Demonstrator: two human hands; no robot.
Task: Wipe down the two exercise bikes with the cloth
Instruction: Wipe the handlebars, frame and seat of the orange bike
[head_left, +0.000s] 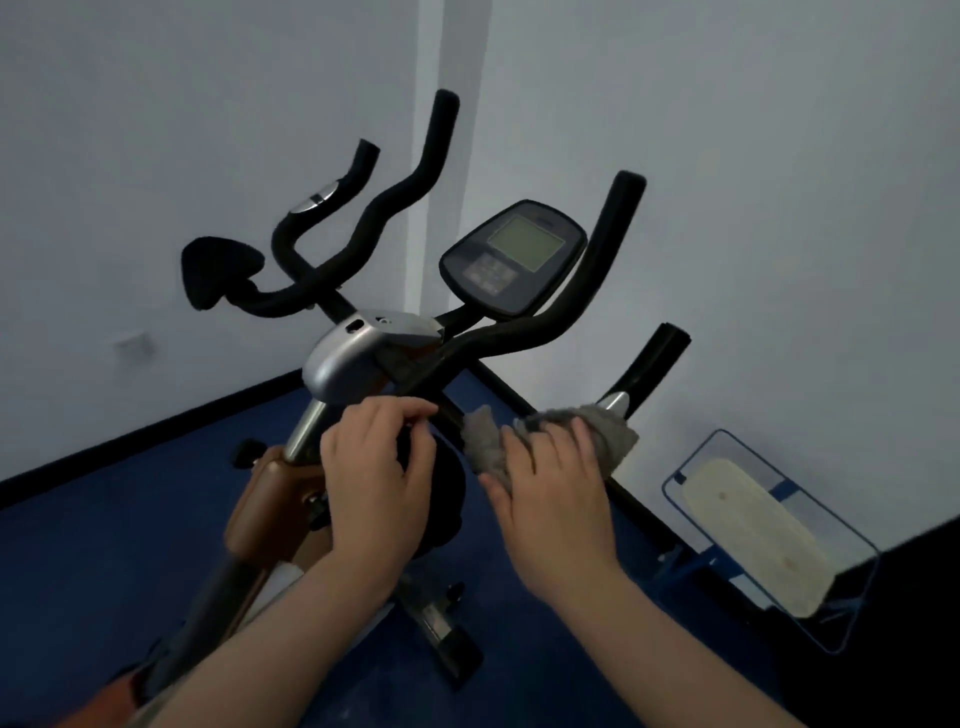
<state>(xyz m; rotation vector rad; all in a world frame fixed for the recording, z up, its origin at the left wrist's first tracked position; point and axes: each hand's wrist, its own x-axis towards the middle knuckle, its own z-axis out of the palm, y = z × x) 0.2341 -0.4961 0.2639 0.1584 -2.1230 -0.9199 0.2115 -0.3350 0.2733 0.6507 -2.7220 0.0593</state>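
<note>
Pale walls and blue floor frame the near bike (363, 358), where my right hand (550, 493) presses the grey cloth (488, 441) against its handlebar (mid-wipe, I judge) while my left hand (379, 467) curls round the black knob (441, 483), so next I'd sweep toward the console (511, 257).

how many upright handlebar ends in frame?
4. Far left end, tall one beside it, one right of the display, and a lower one above the cloth. More may be hidden behind the hands.
</note>
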